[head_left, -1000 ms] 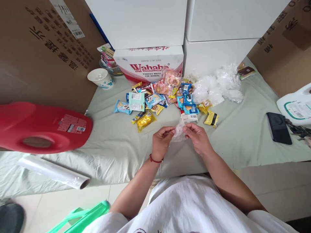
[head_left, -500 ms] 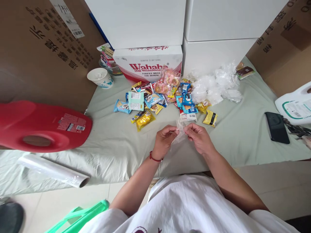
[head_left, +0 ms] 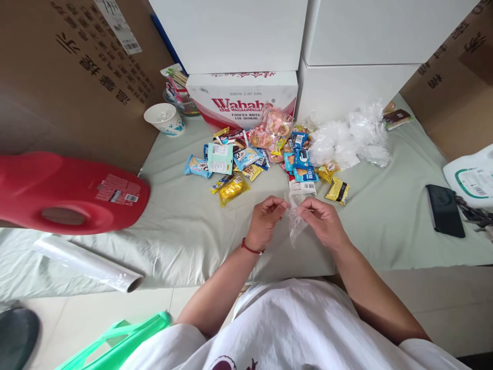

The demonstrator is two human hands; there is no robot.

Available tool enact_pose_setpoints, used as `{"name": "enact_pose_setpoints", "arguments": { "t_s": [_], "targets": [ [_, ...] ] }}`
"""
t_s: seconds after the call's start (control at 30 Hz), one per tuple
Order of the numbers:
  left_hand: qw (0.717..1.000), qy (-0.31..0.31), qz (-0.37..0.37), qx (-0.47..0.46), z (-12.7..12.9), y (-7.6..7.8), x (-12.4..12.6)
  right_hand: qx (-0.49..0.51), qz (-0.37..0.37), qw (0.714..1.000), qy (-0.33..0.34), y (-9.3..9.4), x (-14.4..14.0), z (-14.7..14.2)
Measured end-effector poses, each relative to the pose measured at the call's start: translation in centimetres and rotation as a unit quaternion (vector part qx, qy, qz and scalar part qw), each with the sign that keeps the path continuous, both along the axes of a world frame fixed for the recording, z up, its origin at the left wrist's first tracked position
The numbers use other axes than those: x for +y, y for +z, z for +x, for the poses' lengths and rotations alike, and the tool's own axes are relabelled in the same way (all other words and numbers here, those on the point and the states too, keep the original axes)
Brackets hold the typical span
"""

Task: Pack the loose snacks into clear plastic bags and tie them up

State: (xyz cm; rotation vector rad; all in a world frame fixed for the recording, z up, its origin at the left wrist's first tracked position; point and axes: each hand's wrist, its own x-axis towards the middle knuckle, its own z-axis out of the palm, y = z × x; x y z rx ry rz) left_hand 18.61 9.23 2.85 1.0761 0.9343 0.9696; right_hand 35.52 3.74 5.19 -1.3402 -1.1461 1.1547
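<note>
Here, left hand (head_left: pixel 266 221) and right hand (head_left: pixel 323 221) both pinch a clear plastic bag (head_left: pixel 295 226) by its top edge; it hangs between them, long axis downward, just short of the snack pile (head_left: pixel 265 154).

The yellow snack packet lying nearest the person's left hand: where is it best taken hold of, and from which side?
Judging by its pose, the yellow snack packet lies flat and clear of the pile on its near side. A grip on the near crimped end, coming from the person's side with the left hand, looks easiest; the far side is crowded by other packets.
</note>
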Motion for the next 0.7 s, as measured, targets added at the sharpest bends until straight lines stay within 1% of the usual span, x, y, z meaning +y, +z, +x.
{"name": "enact_pose_setpoints", "arguments": {
  "t_s": [0.07, 0.13, 0.2, 0.27, 0.3, 0.37, 0.43, 0.5, 0.57, 0.6, 0.7],
  "targets": [
    [0.999, 0.023, 0.039, 0.018, 0.2, 0.1, -0.1, -0.027, 0.004, 1.000, -0.011, 0.2, -0.1, 0.1],
    [0.994, 0.028, 0.093, 0.046, 0.3, 0.3, -0.3, -0.061, 0.023, 0.998, -0.016, 0.4, 0.0, 0.0],
    [0.993, 0.025, 0.108, 0.049, 0.3, 0.3, -0.5, -0.094, 0.047, 0.994, -0.017, 0.4, 0.3, -0.2],
    [0.996, 0.033, 0.079, 0.031, 0.2, 0.1, -0.6, -0.088, 0.055, 0.993, -0.047, 0.2, 0.6, -0.2],
    [0.997, 0.039, 0.058, 0.020, 0.0, 0.0, -0.6, -0.064, 0.047, 0.994, -0.071, 0.1, 0.8, -0.1],
    [0.998, 0.052, 0.019, -0.002, -0.5, -0.3, -0.4, 0.012, 0.016, 0.993, -0.116, -0.1, 1.1, 0.5],
    [0.997, 0.065, -0.026, -0.034, -1.3, -0.5, -0.1, 0.090, -0.024, 0.986, -0.141, 0.0, 1.2, 1.3],
    [0.990, 0.085, -0.080, -0.081, -2.3, -0.6, 0.4, 0.141, -0.057, 0.975, -0.161, 0.3, 1.1, 2.2],
    [0.979, 0.111, -0.113, -0.125, -3.4, -0.8, 0.9, 0.155, -0.074, 0.968, -0.182, 0.5, 0.7, 3.1],
    [0.975, 0.125, -0.119, -0.139, -4.0, -0.9, 1.1, 0.152, -0.076, 0.966, -0.192, 0.5, 0.4, 3.5],
    [0.968, 0.154, -0.124, -0.153, -5.7, -1.4, 1.3, 0.123, -0.081, 0.968, -0.205, -0.3, -0.9, 4.4]
  ]
}}
